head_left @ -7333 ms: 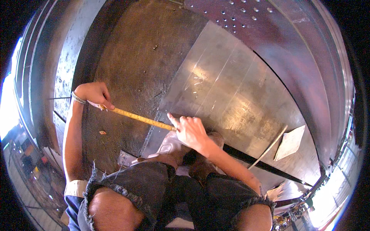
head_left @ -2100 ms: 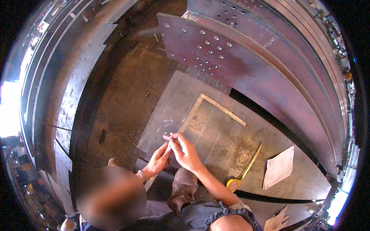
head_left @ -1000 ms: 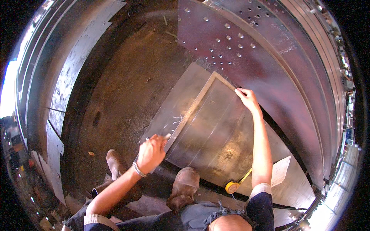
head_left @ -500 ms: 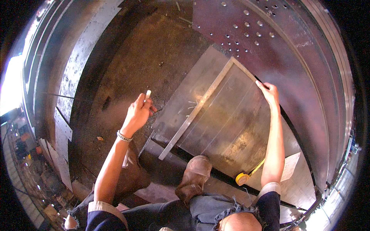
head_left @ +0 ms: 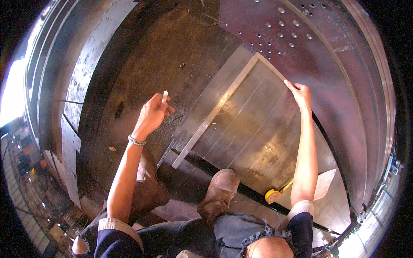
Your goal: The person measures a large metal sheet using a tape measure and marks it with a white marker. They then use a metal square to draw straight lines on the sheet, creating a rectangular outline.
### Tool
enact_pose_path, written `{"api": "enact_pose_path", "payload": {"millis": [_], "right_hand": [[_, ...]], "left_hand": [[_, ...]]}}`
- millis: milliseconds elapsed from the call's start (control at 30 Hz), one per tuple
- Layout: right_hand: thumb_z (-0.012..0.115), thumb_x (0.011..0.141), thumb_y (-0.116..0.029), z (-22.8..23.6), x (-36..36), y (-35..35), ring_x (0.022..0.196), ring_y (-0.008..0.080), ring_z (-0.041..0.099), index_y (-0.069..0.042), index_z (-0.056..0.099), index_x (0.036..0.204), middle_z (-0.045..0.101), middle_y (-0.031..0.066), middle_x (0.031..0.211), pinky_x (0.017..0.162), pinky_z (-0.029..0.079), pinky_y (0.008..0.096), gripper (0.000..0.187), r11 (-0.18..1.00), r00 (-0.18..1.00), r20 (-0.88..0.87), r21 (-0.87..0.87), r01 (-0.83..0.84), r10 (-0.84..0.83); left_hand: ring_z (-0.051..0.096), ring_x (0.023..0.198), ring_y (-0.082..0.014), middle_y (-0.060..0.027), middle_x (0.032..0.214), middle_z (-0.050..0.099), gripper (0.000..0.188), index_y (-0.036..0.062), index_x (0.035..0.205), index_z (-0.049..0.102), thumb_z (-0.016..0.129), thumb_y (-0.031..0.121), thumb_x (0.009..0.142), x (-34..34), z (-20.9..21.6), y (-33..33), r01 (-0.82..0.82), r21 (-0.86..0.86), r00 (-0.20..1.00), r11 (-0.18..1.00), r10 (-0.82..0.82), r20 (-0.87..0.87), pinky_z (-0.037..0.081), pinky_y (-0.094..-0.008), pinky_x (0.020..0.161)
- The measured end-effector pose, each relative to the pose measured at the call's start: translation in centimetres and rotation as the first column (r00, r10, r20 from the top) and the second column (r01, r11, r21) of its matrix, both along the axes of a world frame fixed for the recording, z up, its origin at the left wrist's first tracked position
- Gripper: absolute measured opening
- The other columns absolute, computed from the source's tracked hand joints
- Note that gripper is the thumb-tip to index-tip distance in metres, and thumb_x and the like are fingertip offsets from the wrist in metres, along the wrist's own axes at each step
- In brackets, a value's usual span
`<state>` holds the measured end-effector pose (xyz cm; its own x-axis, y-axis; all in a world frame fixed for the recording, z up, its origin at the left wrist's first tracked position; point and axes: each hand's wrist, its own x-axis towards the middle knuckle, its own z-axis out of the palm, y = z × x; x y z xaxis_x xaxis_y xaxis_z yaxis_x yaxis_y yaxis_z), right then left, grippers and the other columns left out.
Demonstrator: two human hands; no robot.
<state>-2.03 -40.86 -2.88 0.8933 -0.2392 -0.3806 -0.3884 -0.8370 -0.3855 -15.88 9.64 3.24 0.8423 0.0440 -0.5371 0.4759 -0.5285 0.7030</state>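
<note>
My left hand (head_left: 151, 115) is up over the dark floor (head_left: 142, 64), just off the left edge of the steel sheet (head_left: 258, 129). My fingers are curled and pinch a small white chalk stick (head_left: 164, 96). The chalk stands up out of my fingers, its long way pointing away from me.

My right hand (head_left: 300, 93) is stretched out to the far right edge of the sheet. Its fingers are pressed together on the short arm of a big metal square (head_left: 215, 116). The square's long arm lies flat on the sheet. It runs from the far corner back toward me, to the near left corner.

A yellow tape measure (head_left: 272, 195) lies by the near edge, next to a paper (head_left: 323, 185). My boot (head_left: 219, 193) stands at the near edge.
</note>
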Motion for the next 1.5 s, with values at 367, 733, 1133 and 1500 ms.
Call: {"api": "enact_pose_path", "payload": {"millis": [367, 733, 1133, 1500], "right_hand": [[0.072, 0.076, -0.065, 0.4, -0.1, -0.4, 0.065, 0.0108, 0.048, -0.003, 0.071, 0.078, 0.052, -0.0004, 0.063, 0.061, 0.040, 0.0302, 0.062, 0.990, 0.999, 0.026, 0.133, -0.037, 0.034], [0.067, 0.076, -0.071, -0.6, 0.0, 0.1, 0.074, 0.0173, 0.060, -0.002, 0.073, 0.087, 0.065, 0.0070, 0.073, 0.071, 0.047, 0.0328, 0.070, 0.999, 0.994, 0.109, 0.031, -0.030, 0.027], [0.071, 0.082, -0.057, 0.2, 0.1, 0.2, 0.068, 0.0086, 0.047, -0.001, 0.071, 0.080, 0.053, -0.0043, 0.066, 0.065, 0.040, 0.0273, 0.056, 0.984, 0.998, 0.045, 0.169, -0.053, 0.046], [0.070, 0.081, -0.062, -0.6, -0.1, 0.1, 0.064, 0.0102, 0.047, -0.002, 0.068, 0.077, 0.050, -0.0020, 0.062, 0.061, 0.039, 0.0290, 0.060, 0.992, 0.990, 0.127, 0.101, -0.081, 0.068]], "left_hand": [[0.071, 0.086, -0.0183, -0.0126, 0.092, 0.074, 0.017, 0.0042, 0.111, 0.046, 0.050, 0.015, 0.098, 0.0, -0.2, 1.2, -0.125, -0.042, 0.990, 0.991, 0.128, 0.066, 0.052, -0.0330, 0.071], [0.071, 0.086, -0.0175, -0.0124, 0.094, 0.074, 0.019, 0.0022, 0.108, 0.047, 0.051, 0.018, 0.098, 0.0, -1.4, 1.4, -0.129, -0.012, 0.990, 0.992, 0.129, 0.047, 0.052, -0.0326, 0.071], [0.070, 0.083, -0.0163, -0.0138, 0.090, 0.072, 0.020, 0.0008, 0.101, 0.048, 0.052, 0.021, 0.101, 0.1, -0.1, 0.6, -0.140, 0.018, 0.989, 0.990, 0.139, 0.046, 0.052, -0.0309, 0.068], [0.067, 0.073, -0.0150, -0.0075, 0.082, 0.073, 0.022, 0.0025, 0.096, 0.060, 0.066, 0.023, 0.089, 0.3, 0.4, 0.3, -0.099, 0.243, 0.981, 0.965, 0.055, 0.185, 0.051, -0.0312, 0.067]]}}
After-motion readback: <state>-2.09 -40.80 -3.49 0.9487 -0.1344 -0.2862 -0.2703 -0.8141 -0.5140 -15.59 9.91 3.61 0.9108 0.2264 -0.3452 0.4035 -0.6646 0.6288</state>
